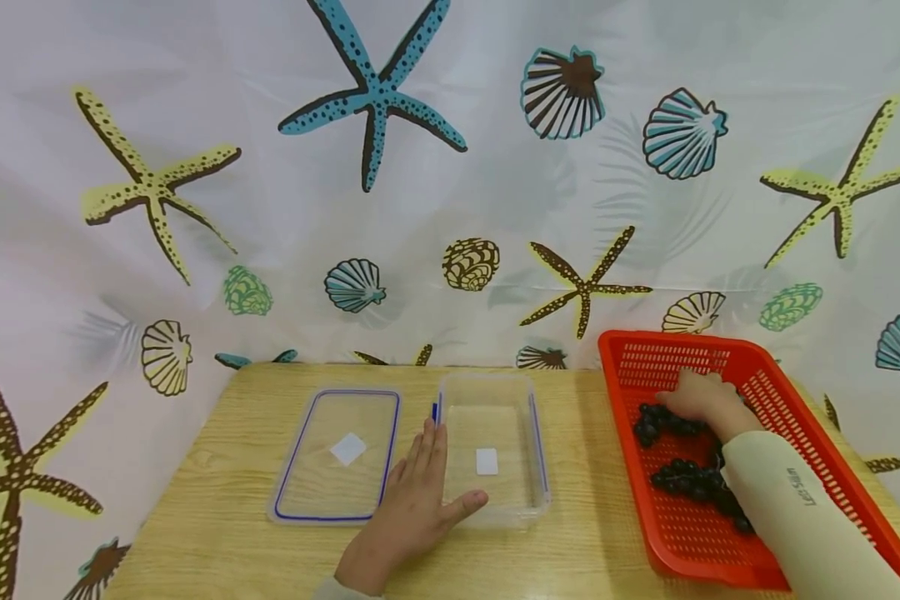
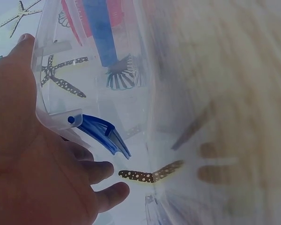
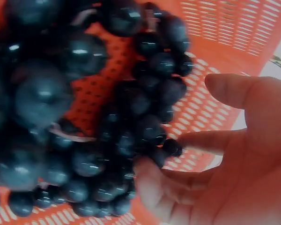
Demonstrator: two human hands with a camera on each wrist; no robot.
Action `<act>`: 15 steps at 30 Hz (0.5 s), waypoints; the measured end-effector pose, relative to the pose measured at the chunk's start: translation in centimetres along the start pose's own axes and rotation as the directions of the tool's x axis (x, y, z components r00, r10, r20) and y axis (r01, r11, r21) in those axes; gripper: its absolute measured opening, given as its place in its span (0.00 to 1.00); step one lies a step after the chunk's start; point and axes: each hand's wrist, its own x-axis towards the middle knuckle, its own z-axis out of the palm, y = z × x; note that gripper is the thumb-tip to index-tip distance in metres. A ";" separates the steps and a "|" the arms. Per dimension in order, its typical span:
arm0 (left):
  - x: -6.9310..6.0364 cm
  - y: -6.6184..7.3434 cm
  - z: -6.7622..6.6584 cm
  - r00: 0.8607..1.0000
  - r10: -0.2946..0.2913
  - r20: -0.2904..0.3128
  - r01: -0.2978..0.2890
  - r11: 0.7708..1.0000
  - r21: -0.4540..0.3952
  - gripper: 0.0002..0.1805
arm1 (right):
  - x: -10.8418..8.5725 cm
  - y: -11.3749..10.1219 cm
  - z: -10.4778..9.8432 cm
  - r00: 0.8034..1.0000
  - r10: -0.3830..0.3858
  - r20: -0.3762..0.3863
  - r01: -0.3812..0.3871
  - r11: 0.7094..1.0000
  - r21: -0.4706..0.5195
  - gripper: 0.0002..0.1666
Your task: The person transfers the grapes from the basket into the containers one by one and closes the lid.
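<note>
In the head view, my left hand (image 1: 412,492) lies along the left side of a clear plastic container (image 1: 538,454), fingers straight and thumb spread over its near part. The left wrist view shows a blue clip (image 2: 100,133) on the container close to those fingers. My right hand (image 1: 701,398) reaches into a red plastic basket (image 1: 633,475) among bunches of dark grapes (image 1: 690,479). Seen from the right wrist, the thumb stands apart from the grapes (image 3: 150,89), while fingertips (image 3: 147,176) touch the bunch's edge without curling round it.
Left of the container lies a clear lid (image 1: 337,492) with a blue seal and a white label. Everything stands on a wooden table (image 1: 217,508). Behind it hangs a white curtain (image 1: 420,325) printed with starfish and shells.
</note>
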 end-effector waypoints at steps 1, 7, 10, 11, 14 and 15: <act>0.0 0.0 0.0 1.000 0.000 0.000 0.000 1.000 0.000 0.55 | 0.1 0.1 0.2 1.000 0.007 0.011 -0.007 1.000 0.001 0.39; 0.0 -0.2 0.2 1.000 0.002 -0.002 -0.002 1.000 -0.003 0.55 | 0.8 1.5 1.8 0.999 0.026 0.047 -0.036 0.975 0.219 0.41; 0.0 -0.2 0.3 1.000 0.001 -0.005 -0.001 1.000 -0.003 0.55 | 1.0 2.0 2.5 0.997 -0.076 -0.002 0.074 0.970 0.232 0.30; 0.0 -0.3 0.3 1.000 -0.001 -0.007 0.001 1.000 0.001 0.55 | 1.0 2.1 2.7 0.994 -0.111 -0.020 0.113 0.970 0.216 0.25; 0.0 -0.2 0.2 1.000 0.003 -0.007 -0.003 1.000 -0.006 0.55 | 1.2 2.2 3.3 0.980 -0.189 -0.059 0.195 0.972 0.133 0.17; -0.1 -0.2 0.1 1.000 0.004 -0.005 -0.004 1.000 -0.009 0.55 | 1.2 2.3 3.5 0.976 -0.208 -0.070 0.215 0.970 0.112 0.15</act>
